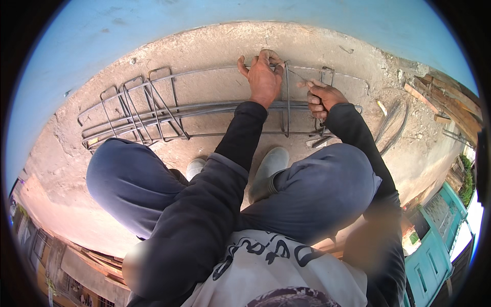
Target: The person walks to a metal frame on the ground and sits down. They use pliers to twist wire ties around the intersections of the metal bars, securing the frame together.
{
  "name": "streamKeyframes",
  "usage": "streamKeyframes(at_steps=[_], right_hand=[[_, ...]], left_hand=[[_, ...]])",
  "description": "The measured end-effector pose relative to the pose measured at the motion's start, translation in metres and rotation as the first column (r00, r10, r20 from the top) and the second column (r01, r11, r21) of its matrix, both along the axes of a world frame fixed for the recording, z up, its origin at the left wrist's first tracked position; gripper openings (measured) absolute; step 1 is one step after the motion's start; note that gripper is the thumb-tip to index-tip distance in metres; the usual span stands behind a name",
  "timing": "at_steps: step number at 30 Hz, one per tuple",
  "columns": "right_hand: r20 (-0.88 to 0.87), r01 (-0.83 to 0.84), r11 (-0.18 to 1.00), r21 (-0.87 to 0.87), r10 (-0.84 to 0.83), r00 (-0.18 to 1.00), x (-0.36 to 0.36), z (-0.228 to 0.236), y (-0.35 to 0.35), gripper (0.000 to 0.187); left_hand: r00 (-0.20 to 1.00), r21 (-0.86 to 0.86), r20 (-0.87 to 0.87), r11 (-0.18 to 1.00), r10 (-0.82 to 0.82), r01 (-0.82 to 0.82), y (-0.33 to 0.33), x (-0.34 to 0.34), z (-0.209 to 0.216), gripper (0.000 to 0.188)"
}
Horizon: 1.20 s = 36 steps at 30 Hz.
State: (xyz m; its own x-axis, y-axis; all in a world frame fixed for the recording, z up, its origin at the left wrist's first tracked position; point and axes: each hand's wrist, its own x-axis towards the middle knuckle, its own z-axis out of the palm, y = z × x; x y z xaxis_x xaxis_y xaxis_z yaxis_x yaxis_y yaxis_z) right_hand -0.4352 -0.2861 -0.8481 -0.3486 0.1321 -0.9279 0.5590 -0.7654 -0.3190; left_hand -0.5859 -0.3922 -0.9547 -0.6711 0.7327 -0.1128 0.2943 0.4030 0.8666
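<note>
A long cage of steel reinforcing bars [204,109] with bent stirrups lies on the ground ahead of my boots. My left hand [264,82] is at its far bar, fingers curled over the steel beside a stirrup [287,107]. One finger of that hand sticks out to the left. My right hand [323,98] is closed just right of that stirrup. A thin tie wire [296,75] runs from the bar-and-stirrup joint toward its fingers. The fingertips of my left hand partly cover the joint.
More stirrups [153,102] are grouped at the cage's left end, another [327,77] near its right end. Loose wire [396,123] lies on the concrete to the right, near stacked wooden boards [450,97]. A blue surface [245,10] borders the far side. My boots [271,166] are close to the cage.
</note>
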Motion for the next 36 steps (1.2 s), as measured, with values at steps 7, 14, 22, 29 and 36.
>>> streamKeyframes(at_steps=[7,14,22,29,36], right_hand=[[0.531,-0.448,-0.373,0.813,0.791,0.305,-0.052,-0.017,0.053,0.024],[0.615,-0.596,-0.487,0.638,0.788,0.015,-0.118,-0.060,0.075,0.027],[0.652,-0.802,-0.191,0.567,0.698,0.295,-0.100,-0.090,0.093,0.030],[0.703,-0.895,-0.299,0.332,0.710,0.023,-0.079,-0.023,0.078,0.027],[0.344,-0.910,0.073,0.408,0.911,0.228,-0.113,0.009,0.069,0.025]], left_hand=[[0.997,0.044,0.078,0.999,0.015,-0.018,-0.004,0.000,0.000,0.032],[0.992,0.034,0.093,0.996,0.081,-0.085,0.003,0.004,0.006,0.037],[0.986,0.035,0.119,0.992,0.115,-0.120,0.010,0.011,0.003,0.035],[0.990,0.001,0.087,0.994,0.111,-0.111,0.005,0.006,0.012,0.032],[0.995,-0.028,0.058,0.996,0.084,-0.082,0.004,0.004,0.014,0.029]])
